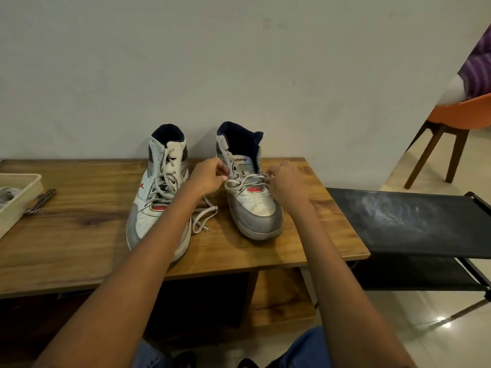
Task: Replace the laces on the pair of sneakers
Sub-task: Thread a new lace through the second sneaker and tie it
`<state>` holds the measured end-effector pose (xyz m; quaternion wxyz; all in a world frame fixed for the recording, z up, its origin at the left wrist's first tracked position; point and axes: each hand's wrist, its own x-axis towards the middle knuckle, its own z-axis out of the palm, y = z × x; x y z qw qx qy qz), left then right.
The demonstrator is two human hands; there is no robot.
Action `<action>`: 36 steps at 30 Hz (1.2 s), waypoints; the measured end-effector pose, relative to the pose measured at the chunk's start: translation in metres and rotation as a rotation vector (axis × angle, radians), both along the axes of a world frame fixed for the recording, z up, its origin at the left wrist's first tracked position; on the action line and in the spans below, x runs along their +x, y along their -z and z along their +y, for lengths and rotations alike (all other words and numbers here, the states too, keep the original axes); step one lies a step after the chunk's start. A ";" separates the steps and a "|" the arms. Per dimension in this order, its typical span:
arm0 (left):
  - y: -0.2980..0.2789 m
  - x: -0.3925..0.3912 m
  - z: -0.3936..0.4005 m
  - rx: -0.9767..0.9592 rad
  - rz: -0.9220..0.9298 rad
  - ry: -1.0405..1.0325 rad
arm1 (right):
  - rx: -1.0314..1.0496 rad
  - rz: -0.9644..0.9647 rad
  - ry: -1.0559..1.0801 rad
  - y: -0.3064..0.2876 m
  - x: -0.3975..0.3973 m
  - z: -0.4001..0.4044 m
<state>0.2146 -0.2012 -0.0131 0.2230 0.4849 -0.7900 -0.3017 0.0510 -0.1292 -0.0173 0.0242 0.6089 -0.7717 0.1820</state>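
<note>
Your left hand (210, 175) and right hand (283, 179) each pinch the lace (245, 179) stretched crosswise between them over the right sneaker (252, 200).

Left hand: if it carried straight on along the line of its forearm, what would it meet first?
Probably the white and grey high-top sneaker on the right: the left hand pinches its white lace beside the eyelets, pointing up-right. Depth is unclear.

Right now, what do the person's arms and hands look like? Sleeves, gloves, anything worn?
Both forearms are bare up to the frame's bottom edge; no sleeves show. The left hand and right hand have no gloves, and no rings, watch or bands are visible on them or on the wrists. Blue denim shows at the knees below.
</note>
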 end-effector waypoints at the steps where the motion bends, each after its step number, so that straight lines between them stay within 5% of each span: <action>1: 0.003 -0.002 0.002 -0.039 -0.005 -0.003 | -0.041 -0.027 -0.004 0.003 -0.001 0.000; 3: 0.006 -0.005 0.005 -0.109 0.000 -0.023 | -0.137 -0.190 0.030 0.004 -0.007 0.002; 7: 0.004 -0.001 0.001 -0.197 0.071 -0.086 | -0.642 -0.833 0.387 -0.007 -0.039 0.010; 10: 0.001 -0.001 0.001 -0.176 0.077 -0.088 | -0.640 -1.135 0.472 -0.007 -0.034 0.011; 15: -0.002 -0.008 0.009 0.020 0.192 -0.049 | -0.153 -1.053 0.120 0.005 -0.011 0.004; 21: 0.009 -0.021 0.017 -0.101 0.327 -0.260 | -0.362 -1.108 0.200 0.024 0.000 -0.011; 24: 0.016 -0.023 0.017 -0.135 0.403 -0.359 | -0.358 -0.947 0.287 0.025 0.003 -0.013; 30: 0.018 -0.017 0.017 0.051 0.681 -0.451 | -0.352 -0.985 0.375 0.025 0.002 -0.015; 36: 0.016 -0.010 0.013 0.181 0.696 -0.530 | -0.362 -1.130 0.404 0.023 0.007 -0.014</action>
